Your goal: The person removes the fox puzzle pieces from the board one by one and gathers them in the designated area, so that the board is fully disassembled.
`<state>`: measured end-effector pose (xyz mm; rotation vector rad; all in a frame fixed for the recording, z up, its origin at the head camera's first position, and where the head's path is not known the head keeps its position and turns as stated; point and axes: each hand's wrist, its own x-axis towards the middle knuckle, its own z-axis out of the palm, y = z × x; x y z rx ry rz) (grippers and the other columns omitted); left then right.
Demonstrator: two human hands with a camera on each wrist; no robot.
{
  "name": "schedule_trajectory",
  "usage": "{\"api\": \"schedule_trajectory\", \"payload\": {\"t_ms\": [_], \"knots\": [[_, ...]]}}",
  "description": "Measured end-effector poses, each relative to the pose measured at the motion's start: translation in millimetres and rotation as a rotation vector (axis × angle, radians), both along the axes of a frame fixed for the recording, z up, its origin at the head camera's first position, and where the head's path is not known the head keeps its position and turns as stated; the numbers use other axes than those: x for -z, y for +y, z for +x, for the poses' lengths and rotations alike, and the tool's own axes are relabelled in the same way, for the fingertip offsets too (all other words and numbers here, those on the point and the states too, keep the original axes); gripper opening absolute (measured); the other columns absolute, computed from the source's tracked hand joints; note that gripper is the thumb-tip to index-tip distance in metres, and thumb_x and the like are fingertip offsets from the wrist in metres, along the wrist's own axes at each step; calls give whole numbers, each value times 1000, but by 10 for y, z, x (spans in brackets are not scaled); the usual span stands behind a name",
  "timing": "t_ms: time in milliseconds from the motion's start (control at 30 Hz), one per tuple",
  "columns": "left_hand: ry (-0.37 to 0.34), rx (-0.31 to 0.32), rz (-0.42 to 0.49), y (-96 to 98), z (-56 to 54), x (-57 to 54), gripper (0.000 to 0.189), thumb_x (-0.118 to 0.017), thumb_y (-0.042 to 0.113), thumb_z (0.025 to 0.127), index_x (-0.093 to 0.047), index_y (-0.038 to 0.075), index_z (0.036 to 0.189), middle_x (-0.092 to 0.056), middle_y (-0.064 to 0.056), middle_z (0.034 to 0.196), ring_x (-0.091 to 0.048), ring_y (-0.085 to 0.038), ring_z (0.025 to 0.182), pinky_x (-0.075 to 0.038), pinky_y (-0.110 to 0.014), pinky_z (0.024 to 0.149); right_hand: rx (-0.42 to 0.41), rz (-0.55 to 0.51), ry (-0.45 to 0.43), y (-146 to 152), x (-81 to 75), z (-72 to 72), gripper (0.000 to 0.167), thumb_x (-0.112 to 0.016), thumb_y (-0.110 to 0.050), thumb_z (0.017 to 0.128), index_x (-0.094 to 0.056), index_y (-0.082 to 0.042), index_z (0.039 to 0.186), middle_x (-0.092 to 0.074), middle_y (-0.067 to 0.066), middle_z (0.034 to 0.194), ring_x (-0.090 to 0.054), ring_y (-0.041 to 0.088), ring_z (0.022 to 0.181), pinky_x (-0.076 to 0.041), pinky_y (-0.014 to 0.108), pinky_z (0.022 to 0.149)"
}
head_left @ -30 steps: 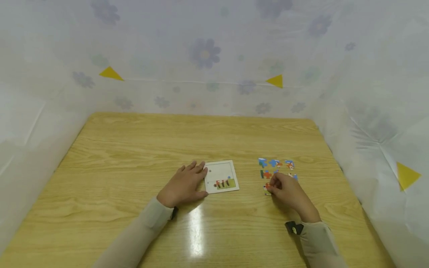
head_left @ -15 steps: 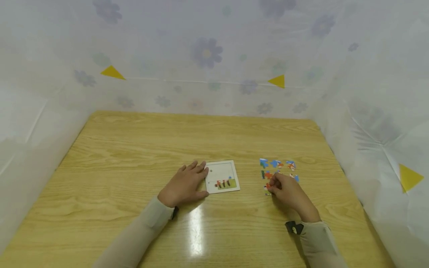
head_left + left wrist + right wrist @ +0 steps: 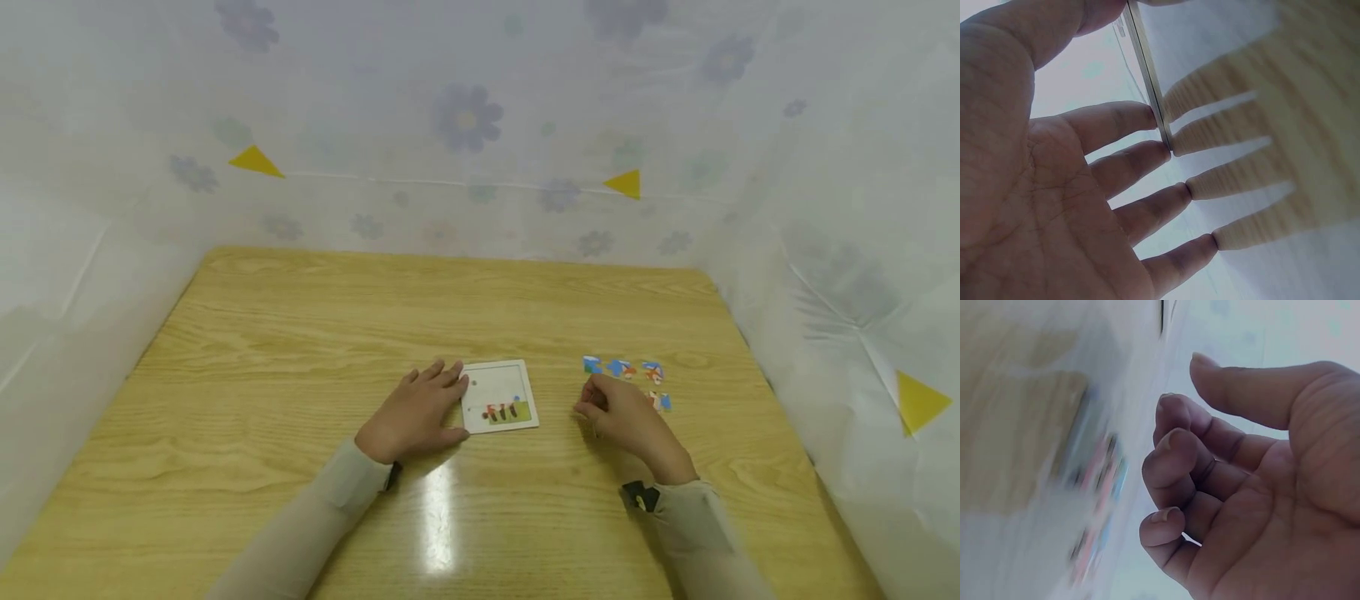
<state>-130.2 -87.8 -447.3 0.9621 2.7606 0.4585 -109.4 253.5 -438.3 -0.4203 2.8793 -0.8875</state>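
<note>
My left hand (image 3: 416,417) lies flat against the left edge of a white square puzzle board (image 3: 530,400), with its fingers spread. A printed patch with red, green and brown fills the board's lower right. My right hand (image 3: 630,421) is above the table to the board's right, its thumb and fingers bent together. A thin light sliver of a jigsaw piece (image 3: 596,430) shows below those fingertips; most of it is hidden. In the right wrist view the pinch point is mostly concealed, and the thumb (image 3: 1241,390) shows over curled fingers.
Loose jigsaw pieces lie beyond the right hand: a blue-green piece (image 3: 592,364), a blue and orange one (image 3: 621,368), another (image 3: 652,372) and one lower down (image 3: 659,402). The hand may cover others. White flowered sheeting (image 3: 465,192) walls the wooden table (image 3: 337,325).
My right hand has moved slightly left and up, and the lower jigsaw piece has come off the table with it. It now hides middle-row pieces. My left hand has stayed on the board.
</note>
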Motion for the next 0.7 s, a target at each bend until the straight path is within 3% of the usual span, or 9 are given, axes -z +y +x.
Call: {"api": "schedule_trajectory", "payload": {"t_ms": [200, 500, 700], "knots": [[-6, 1, 5, -2, 5, -11, 78, -74, 46, 94, -48, 6, 154, -35, -13, 164, -28, -39, 152, -27, -64, 118, -73, 22, 5, -396, -21, -104, 11, -74, -13, 97, -63, -10, 95, -58, -4, 78, -52, 12, 66, -45, 30, 57], [-1, -7, 11, 3, 5, -9, 76, -76, 44, 93, -50, 5, 153, -38, -15, 163, -31, -41, 150, -28, -64, 116, -271, -29, 16, -938, -49, -224, 26, -73, -8, 97, -64, -1, 120, -58, -1, 86, -50, 11, 69, -46, 29, 63], [13, -1, 1, -3, -5, 2, 76, -76, 45, 93, -50, 5, 153, -38, -14, 163, -31, -41, 150, -30, -64, 116, -295, -31, -4, -1109, 20, -282, 30, -77, -11, 94, -65, 0, 120, -58, 1, 87, -50, 13, 74, -45, 30, 66]]}}
